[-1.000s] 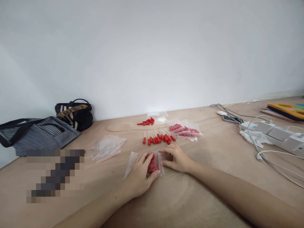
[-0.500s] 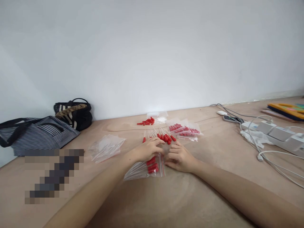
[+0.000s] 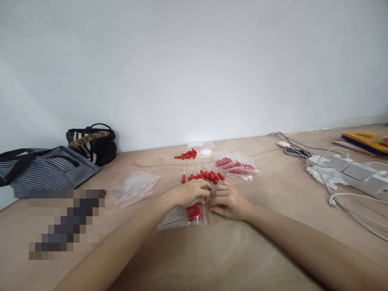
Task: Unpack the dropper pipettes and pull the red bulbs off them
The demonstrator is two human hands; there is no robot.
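A clear zip bag with a red seal line holds several droppers with red rubber bulbs; it lies flat on the table before me. My left hand covers its upper part, fingers curled down at the open-end side. At the bag's right edge my right hand is closed, thumb and fingertips together by the seal line. What its fingertips pinch is largely hidden. Just beyond both hands lies a row of loose droppers, red bulbs toward me and clear stems pointing away.
Filled bags of droppers lie behind to the right. Loose red bulbs and clear tubes sit near the wall. Flat clear bags are at left, by a striped bag. Cables and a power strip occupy the right.
My left hand's fingers have drawn down and curled in toward the bag, uncovering more bulbs of the loose row. My right hand stays nearly in place.
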